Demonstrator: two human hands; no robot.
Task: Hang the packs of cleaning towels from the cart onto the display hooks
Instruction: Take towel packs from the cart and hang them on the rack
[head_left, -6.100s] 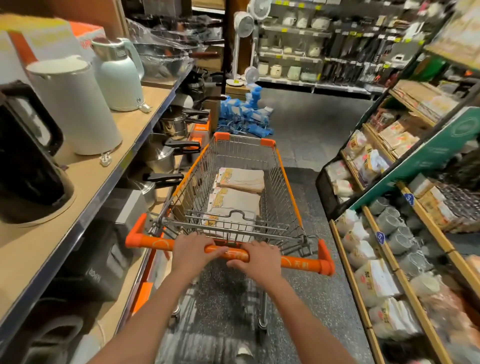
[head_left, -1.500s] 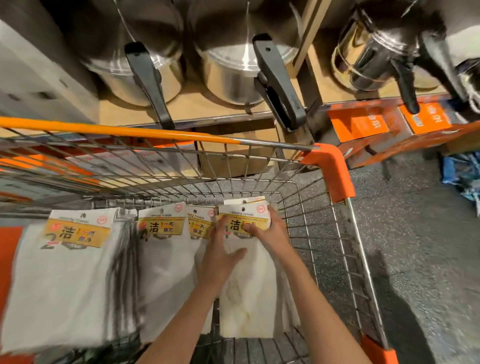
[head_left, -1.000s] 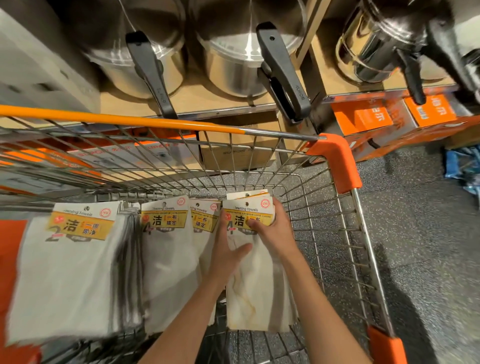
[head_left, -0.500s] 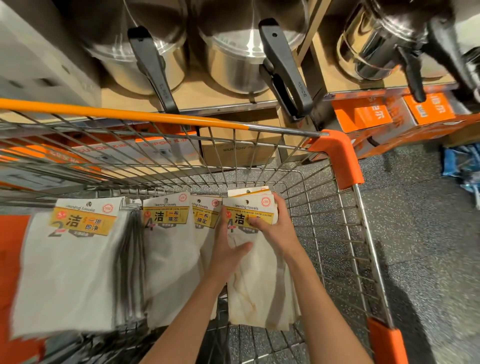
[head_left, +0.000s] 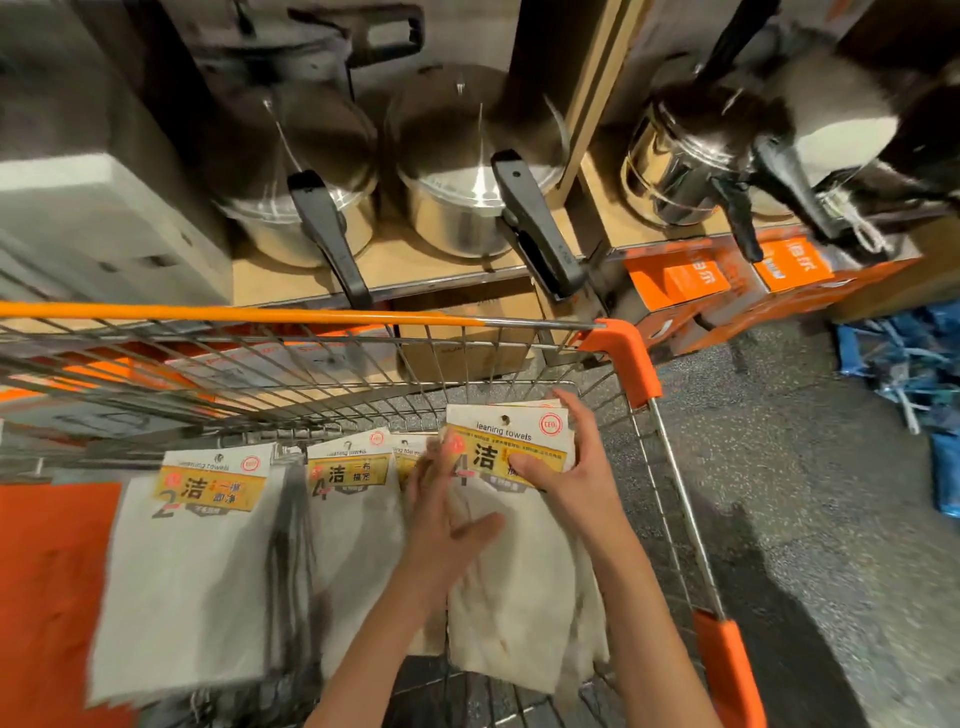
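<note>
Right hand (head_left: 574, 475) gripping, left hand (head_left: 445, 525) flat.

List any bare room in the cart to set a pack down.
Free: bare wire floor between the held pack of cleaning towels and the cart's right wall, and a strip along the front wall. Crowded: the left and middle, covered by towel stacks. Right hand grips the pack; left hand rests on it.
</note>
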